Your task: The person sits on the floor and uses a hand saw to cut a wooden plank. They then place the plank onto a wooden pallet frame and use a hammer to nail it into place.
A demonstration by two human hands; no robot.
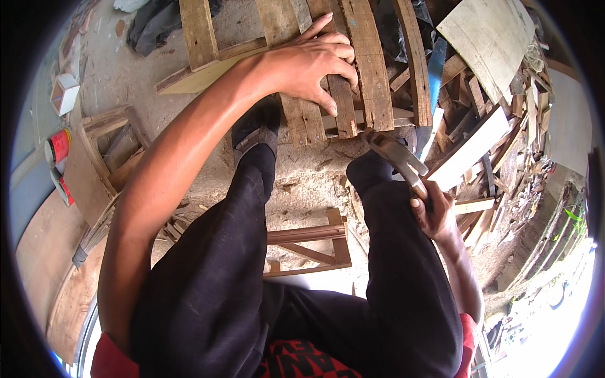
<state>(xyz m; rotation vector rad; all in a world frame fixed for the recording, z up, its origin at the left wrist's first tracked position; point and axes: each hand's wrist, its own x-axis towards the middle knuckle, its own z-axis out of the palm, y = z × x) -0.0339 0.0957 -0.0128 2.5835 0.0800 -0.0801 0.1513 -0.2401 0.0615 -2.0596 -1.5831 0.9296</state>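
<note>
A row of worn wooden slats lies side by side on a crosspiece [403, 120], like a pallet. My left hand [315, 63] rests over a narrow slat [344, 116], thumb on one side and fingers bent over the other. Beside it are a wider slat [372, 69] and another slat [305, 123]. My right hand [435, 214] is closed round the handle of a claw hammer [396, 154]. The hammer's head is near the slats' near ends, above my right foot. Most of the handle is hidden by my hand.
A blue handsaw [436, 69] lies right of the slats. Scrap wood [472, 120] and a pale board [491, 38] fill the right side. A wooden frame [309, 236] sits between my legs. To the left are another frame [113, 148] and a red can [60, 148].
</note>
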